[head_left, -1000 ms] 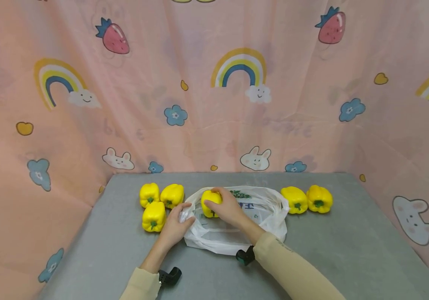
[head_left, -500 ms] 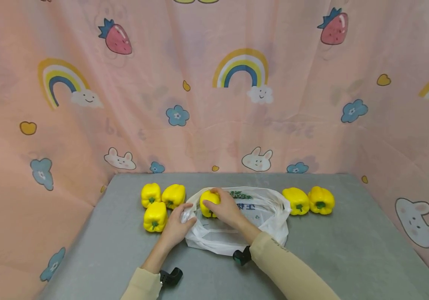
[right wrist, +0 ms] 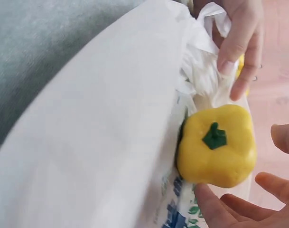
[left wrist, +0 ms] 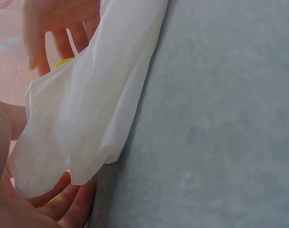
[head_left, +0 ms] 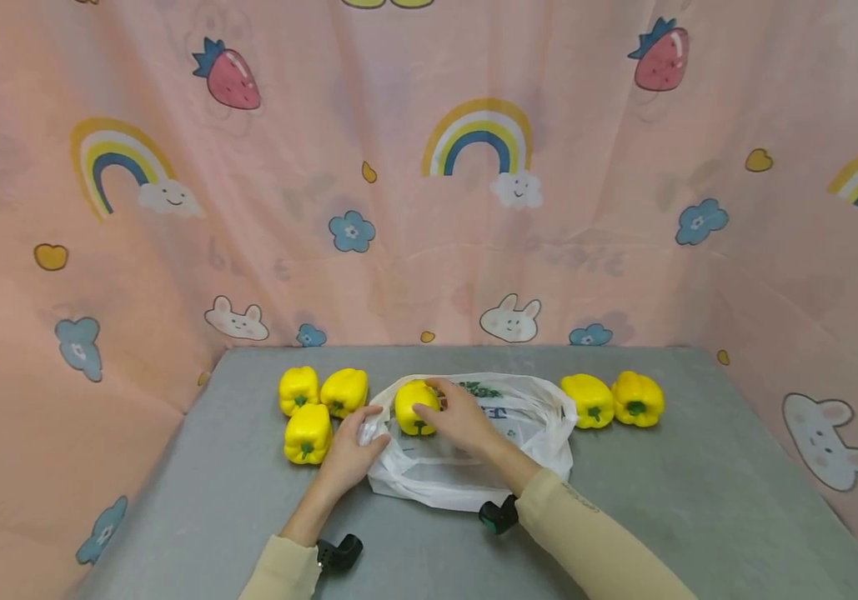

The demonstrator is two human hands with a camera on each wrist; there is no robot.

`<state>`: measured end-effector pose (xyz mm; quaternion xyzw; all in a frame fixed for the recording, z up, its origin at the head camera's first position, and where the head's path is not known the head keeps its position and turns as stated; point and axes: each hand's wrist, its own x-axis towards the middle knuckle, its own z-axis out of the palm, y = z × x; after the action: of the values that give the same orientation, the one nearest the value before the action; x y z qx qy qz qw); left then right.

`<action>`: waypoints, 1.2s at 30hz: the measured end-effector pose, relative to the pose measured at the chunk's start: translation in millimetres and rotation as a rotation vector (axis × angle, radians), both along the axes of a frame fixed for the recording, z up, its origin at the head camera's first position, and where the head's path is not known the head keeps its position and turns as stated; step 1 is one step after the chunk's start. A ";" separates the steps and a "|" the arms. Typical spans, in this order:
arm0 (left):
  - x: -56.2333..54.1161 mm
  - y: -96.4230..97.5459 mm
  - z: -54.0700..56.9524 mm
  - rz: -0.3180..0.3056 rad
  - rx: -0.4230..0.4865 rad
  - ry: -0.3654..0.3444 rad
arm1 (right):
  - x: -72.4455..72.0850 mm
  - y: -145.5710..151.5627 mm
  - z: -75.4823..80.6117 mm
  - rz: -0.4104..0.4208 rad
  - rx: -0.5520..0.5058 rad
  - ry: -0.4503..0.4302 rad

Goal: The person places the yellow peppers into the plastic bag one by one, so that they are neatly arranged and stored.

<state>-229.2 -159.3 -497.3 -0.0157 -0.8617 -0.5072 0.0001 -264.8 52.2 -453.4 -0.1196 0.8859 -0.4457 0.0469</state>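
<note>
White bag [head_left: 436, 493], its blue lettering [right wrist: 172, 207] unreadable, is gripped by the left hand [head_left: 353, 452]; inside it, a yellow pepper [head_left: 409, 408] is flanked by the right hand [head_left: 468, 421], spread wide.

There are six yellow bell peppers [head_left: 417, 408] [head_left: 298, 390] [head_left: 344, 392] [head_left: 308, 434] [head_left: 587, 400] [head_left: 638, 398]; one white plastic bag [head_left: 429, 487]; two bare hands [head_left: 351, 450] [head_left: 466, 418]; two black wrist cameras [head_left: 339, 552] [head_left: 499, 514].
</note>
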 end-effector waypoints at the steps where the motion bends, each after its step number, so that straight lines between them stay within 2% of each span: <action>1: 0.0 -0.2 -0.1 0.000 -0.001 0.000 | 1.4 2.4 2.5 0.001 -0.004 -0.003; 5: 0.2 -1.0 -0.8 0.002 -0.003 0.003 | 7.3 12.8 11.3 0.002 -0.010 -0.005; 12: 0.7 -2.0 0.0 0.003 -0.020 0.017 | 12.9 33.7 21.8 0.027 -0.012 0.041; 23: 1.0 -0.3 0.9 0.000 -0.015 0.006 | 21.3 69.6 37.2 -0.031 0.029 0.090; 36: 1.5 0.8 2.7 -0.006 -0.017 0.005 | 22.7 120.4 51.9 -0.077 -0.034 0.175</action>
<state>-227.6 -158.6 -494.6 -0.0196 -0.8659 -0.4999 0.0007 -242.1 172.6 -401.6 -0.1248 0.8829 -0.4499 -0.0496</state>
